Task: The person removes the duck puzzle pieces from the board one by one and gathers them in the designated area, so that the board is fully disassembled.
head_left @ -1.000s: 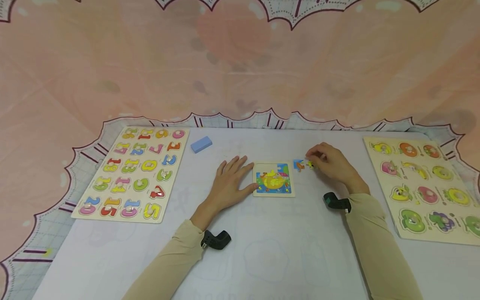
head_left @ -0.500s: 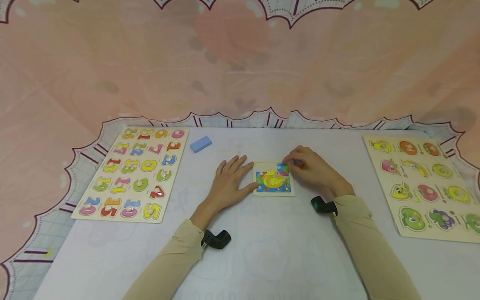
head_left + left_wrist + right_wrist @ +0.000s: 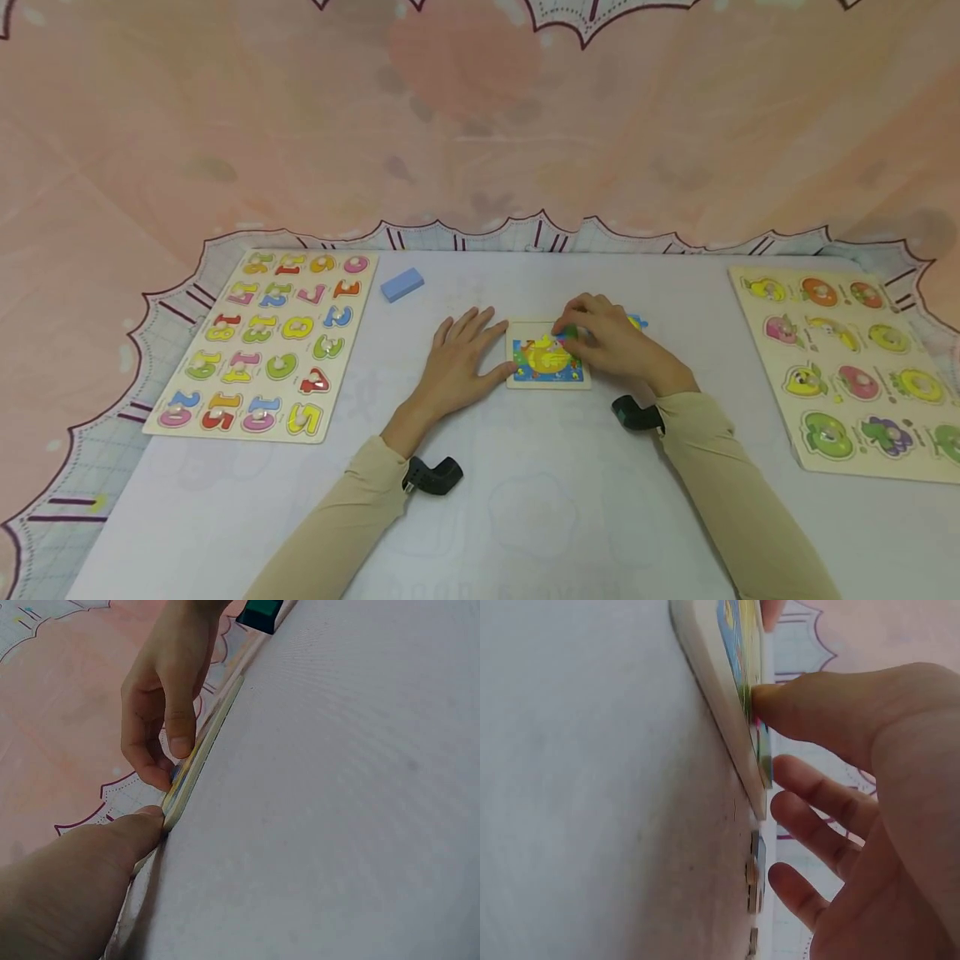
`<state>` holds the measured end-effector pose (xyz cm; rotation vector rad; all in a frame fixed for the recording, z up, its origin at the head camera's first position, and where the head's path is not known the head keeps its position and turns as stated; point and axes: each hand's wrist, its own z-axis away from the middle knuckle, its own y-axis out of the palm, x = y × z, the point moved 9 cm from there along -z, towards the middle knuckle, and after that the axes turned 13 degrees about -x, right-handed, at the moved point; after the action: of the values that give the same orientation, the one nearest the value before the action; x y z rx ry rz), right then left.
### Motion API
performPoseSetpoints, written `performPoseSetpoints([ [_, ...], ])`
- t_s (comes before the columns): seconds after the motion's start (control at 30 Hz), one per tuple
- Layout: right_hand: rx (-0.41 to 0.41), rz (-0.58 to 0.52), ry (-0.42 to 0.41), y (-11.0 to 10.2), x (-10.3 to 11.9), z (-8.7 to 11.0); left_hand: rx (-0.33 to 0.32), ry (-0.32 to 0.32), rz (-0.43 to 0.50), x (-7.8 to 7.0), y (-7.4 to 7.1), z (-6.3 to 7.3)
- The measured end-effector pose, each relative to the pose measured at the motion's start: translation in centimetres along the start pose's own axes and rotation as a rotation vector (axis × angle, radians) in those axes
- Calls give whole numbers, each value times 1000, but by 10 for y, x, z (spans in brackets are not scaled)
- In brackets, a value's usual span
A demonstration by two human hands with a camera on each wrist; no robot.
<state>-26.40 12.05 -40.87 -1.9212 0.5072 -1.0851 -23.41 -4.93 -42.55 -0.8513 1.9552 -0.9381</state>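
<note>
A small wooden jigsaw tray (image 3: 521, 329) with a yellow duck picture (image 3: 546, 357) lies mid-table. My left hand (image 3: 461, 367) lies spread at its left side, thumb and index finger touching the frame edge. My right hand (image 3: 618, 342) is over the upper right corner, thumb and fingers pinching a puzzle piece (image 3: 572, 332) with green on it. In the right wrist view, that piece (image 3: 765, 759) stands slightly proud of the tray, under the thumb. Bare wood shows along the tray's upper left. A loose blue and yellow piece (image 3: 637, 322) peeks out behind my right hand.
A number puzzle board (image 3: 262, 346) lies at the left, a fruit puzzle board (image 3: 847, 375) at the right. A blue block (image 3: 402, 285) sits near the back edge. Loose pieces (image 3: 757, 870) lie beside the tray in the right wrist view. A patterned cloth (image 3: 480, 125) hangs behind.
My right hand has moved left from the loose pieces to the tray's upper right corner and now pinches a piece there. The left hand has stayed in place.
</note>
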Motion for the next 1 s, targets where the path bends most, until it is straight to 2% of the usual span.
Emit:
performPoseSetpoints([
  [0.3,-3,0,3,-1,7,-2,11,-11,-6,0,0,-1],
  [0.47,5,-18,46,-1,4,-2,11,-11,-2,0,0,0],
  [0.77,5,-137,118,-1,1,-2,9,-10,11,0,-1,0],
  [1.0,5,-144,154,-2,-6,-1,-2,-3,8,-1,-2,0],
])
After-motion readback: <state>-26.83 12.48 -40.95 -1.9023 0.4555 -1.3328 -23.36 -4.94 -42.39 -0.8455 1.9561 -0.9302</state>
